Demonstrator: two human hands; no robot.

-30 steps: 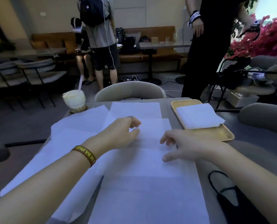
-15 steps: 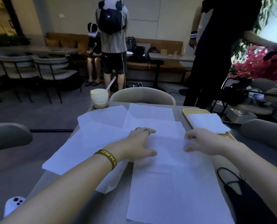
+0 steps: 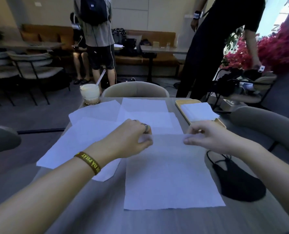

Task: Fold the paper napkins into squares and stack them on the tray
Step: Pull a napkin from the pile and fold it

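At the middle of the table [image 3: 140, 222] we hold one unfolded paper napkin [image 3: 170, 174], which lies lengthwise from our hands toward the near edge. Our left hand [image 3: 132, 139] pinches its far left corner between thumb and curled fingers. Our right hand [image 3: 208, 139] pinches the far right corner the same way. The far edge of the sheet looks slightly raised off the table between the two hands, while the rest lies flat.

A yellow-lettered wristband [image 3: 88, 162] sits on our left wrist and a ring [image 3: 145, 127] on one finger of that hand.

Toward the left edge, several more loose napkins [image 3: 93, 130] overlap one another, partly under our left forearm. Other open sheets [image 3: 145, 105] lie near the far edge, beyond our hands.

At the far right corner stands the wooden tray [image 3: 180, 103], carrying a stack of folded napkins [image 3: 199, 111] whose near corner juts past the tray's right rim.

At the far left corner stands a pale drink [image 3: 89, 93] with a straw. A black face mask [image 3: 238, 181] lies by the right edge, just beside the napkin we hold. A padded chair [image 3: 135, 89] stands at the far edge.
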